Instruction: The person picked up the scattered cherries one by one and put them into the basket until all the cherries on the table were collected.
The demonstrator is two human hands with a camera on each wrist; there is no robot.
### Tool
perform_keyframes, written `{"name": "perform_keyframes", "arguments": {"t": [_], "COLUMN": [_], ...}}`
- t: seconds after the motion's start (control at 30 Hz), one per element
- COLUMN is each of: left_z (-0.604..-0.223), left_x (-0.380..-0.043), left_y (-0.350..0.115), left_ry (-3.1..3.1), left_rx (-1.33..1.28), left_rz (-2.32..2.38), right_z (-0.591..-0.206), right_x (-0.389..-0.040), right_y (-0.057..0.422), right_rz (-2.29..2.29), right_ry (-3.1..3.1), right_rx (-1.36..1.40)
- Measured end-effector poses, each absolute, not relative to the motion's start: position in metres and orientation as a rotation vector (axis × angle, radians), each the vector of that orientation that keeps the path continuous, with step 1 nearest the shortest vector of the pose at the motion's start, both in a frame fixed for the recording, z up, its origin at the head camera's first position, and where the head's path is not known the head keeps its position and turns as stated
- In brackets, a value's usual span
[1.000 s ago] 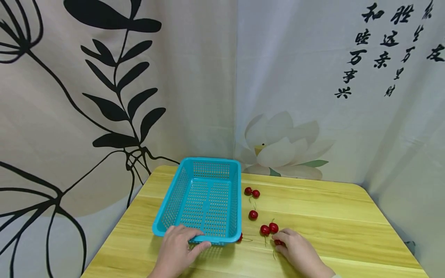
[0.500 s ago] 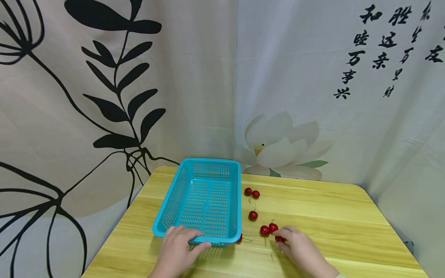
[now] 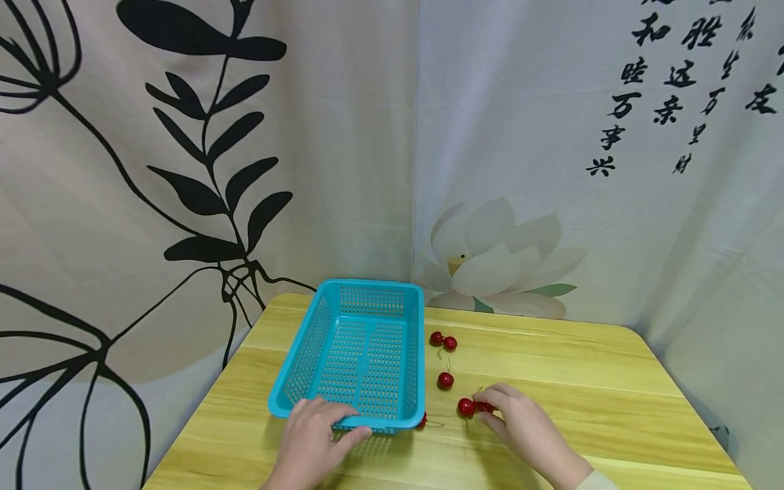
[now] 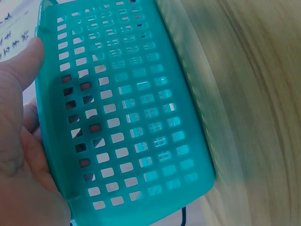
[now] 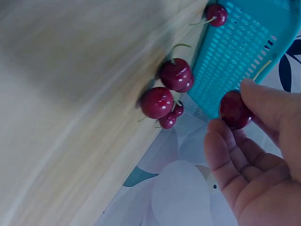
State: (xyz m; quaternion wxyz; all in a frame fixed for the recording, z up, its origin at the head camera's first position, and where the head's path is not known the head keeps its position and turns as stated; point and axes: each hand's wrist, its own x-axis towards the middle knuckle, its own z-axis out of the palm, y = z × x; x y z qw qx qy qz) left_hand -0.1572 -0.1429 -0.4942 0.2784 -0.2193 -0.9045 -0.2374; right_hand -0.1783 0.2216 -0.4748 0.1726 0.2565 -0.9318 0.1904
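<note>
My left hand (image 3: 317, 435) grips the near rim of a blue plastic basket (image 3: 419, 354). In the left wrist view the thumb (image 4: 23, 63) lies on the near side of the rim, with fingers partly hidden behind the perforated wall. My right hand (image 3: 520, 425) pinches a dark red cherry (image 5: 235, 109) between thumb and fingertips, raised off the table in the right wrist view. Just beside that hand lies a stemmed cherry (image 3: 465, 407) on the table. Another cherry (image 5: 157, 102) rests close by in the right wrist view; the hand largely covers this spot in the head view.
Farther back on the wooden table (image 3: 582, 381) are a single cherry (image 3: 445, 380) and a pair of cherries (image 3: 450, 344). One more cherry (image 3: 422, 420) touches or nearly touches the basket's near right corner. A printed curtain (image 3: 349, 136) hangs behind the table.
My right hand has picked up the nearest cherry and moved slightly up and left, over the neighbouring cherries. My left hand and the basket have stayed put.
</note>
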Motion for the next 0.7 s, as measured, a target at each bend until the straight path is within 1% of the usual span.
{"name": "perform_keyframes", "arguments": {"t": [0.4, 0.7], "left_z": [-0.497, -0.496], "left_x": [-0.159, -0.158], "left_y": [-0.143, -0.143], "left_ry": [-2.432, -2.435], "left_rx": [-0.592, -0.584], "left_rz": [-0.646, -0.661], "right_z": [-0.462, -0.445], "right_x": [-0.186, -0.194], "right_y": [0.2, 0.171], "right_rz": [0.595, 0.603], "right_ry": [-2.557, -2.486], "right_rx": [0.803, 0.838]}}
